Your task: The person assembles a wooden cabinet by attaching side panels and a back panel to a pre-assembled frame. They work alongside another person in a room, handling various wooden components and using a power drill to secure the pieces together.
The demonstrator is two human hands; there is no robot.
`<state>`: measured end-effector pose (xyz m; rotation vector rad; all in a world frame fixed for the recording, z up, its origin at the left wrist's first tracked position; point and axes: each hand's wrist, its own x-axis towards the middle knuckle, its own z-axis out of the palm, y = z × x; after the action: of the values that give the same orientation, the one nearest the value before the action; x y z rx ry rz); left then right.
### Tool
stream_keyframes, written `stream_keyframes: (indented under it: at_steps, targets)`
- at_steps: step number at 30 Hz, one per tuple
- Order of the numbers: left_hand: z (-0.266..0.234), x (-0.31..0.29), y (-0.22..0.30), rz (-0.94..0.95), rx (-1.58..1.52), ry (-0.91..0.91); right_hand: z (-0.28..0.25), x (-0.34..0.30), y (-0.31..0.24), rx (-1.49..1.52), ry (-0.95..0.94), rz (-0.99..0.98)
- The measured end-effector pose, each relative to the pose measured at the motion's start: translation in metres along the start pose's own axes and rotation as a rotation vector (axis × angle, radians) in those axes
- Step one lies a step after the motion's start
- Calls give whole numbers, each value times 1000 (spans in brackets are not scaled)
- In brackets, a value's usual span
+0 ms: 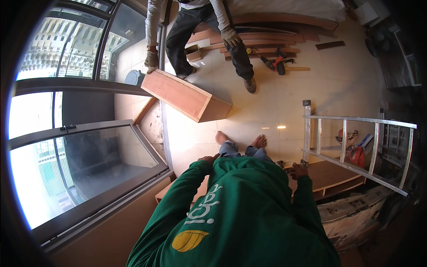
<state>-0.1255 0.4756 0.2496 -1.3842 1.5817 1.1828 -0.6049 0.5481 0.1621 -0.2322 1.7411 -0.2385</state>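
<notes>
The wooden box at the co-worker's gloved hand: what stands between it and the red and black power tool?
In the head view, the co-worker's shoe stands between the wooden box and the power tool, on tiled floor.

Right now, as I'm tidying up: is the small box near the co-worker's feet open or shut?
Open: the small box shows its inner walls, with no lid across the top.
</notes>
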Motion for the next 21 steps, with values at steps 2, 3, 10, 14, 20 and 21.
stream_keyframes:
  at_steps: [2, 3, 10, 14, 20, 21]
  targets:
    - [-7, 2, 7, 29, -18, 10, -5, 1, 2, 24, 2, 5]
    - [-12, 3, 11, 46, -34, 19, -8, 1, 3, 38, 4, 7]
    - [-55, 8, 29, 256, -289, 296, -31, -11, 22, 98, 85, 81]
    - [-51, 47, 20, 288, -316, 831, -37, -20, 44, 192, 114, 139]
    - [-127, 61, 17, -31, -354, 1393, -34, -48, 40, 255, 173, 270]
    - [-143, 64, 12, -129, -371, 1460, -33, -45, 46, 254, 175, 283]
